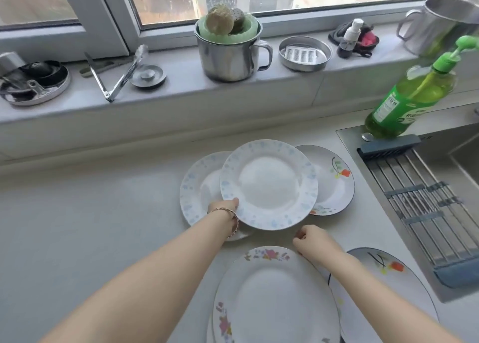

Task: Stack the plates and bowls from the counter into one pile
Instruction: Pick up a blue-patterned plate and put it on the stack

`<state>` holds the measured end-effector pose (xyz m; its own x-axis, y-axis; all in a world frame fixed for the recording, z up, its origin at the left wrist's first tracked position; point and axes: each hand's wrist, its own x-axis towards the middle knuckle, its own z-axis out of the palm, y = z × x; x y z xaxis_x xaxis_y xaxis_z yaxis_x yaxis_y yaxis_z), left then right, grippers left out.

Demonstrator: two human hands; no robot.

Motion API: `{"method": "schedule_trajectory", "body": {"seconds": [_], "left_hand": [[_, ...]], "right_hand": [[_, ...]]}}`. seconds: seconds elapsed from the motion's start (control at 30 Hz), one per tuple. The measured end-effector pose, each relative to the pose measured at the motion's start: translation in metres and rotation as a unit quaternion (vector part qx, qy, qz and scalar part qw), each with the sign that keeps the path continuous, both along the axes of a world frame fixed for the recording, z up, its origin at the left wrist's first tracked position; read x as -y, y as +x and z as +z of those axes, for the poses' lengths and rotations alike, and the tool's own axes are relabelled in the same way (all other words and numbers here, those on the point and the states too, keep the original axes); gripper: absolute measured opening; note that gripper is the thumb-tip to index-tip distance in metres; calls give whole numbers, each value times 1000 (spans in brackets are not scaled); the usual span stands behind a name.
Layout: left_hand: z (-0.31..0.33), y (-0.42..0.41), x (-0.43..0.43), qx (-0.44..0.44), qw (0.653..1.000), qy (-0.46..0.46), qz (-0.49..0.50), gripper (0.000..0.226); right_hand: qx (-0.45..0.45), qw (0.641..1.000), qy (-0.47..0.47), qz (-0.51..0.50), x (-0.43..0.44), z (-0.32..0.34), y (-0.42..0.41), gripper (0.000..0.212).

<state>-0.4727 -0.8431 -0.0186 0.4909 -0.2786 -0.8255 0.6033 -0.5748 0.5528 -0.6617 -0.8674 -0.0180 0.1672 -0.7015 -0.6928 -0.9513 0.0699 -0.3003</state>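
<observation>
hidden: most of the left grip under the raised blue-speckled white plate, only thumb on rim | overlapped: second blue-speckled plate, red-flower black-rimmed plate | cut off at bottom edge: pink-flowered oval white plate | right grip: curled fingers' contact unclear | green soap bottle label unreadable

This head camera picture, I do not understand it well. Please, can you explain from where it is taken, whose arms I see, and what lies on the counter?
There is no machine here. A person wears a camera on the head, so you look down along their own two bare arms. The left hand grips the edge of a blue-speckled plate, over a second matching plate. The right hand rests closed at the rim of a pink-flowered plate nearest the camera. Two plates with an orange flower, one far and one near, lie to the right on the pale counter. Further right is a sink rack.
</observation>
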Motion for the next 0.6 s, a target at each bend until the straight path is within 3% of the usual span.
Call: {"method": "schedule_trajectory", "body": {"seconds": [0.13, 0.27, 0.33, 0.4, 0.5, 0.6], "left_hand": [[10, 3, 3, 10, 1000, 3, 4, 6], [14, 15, -7, -17, 999, -30, 37, 18], [25, 20, -24, -38, 996, -56, 55, 4], [40, 30, -46, -54, 991, -94, 84, 5], [66, 56, -90, -36, 984, -131, 115, 19], [87, 92, -144, -16, 977, -148, 150, 13]], "right_hand": [[5, 1000, -5, -1, -1, 0, -2, 16], [-30, 998, -36, 37, -5, 10, 1, 17], [-44, 995, -60, 69, -9, 20, 8, 18], [-43, 991, -81, 95, -14, 31, 18, 24], [-31, 985, -94, 144, -30, 48, 41, 21], [-19, 975, -103, 197, -54, 62, 76, 15]]}}
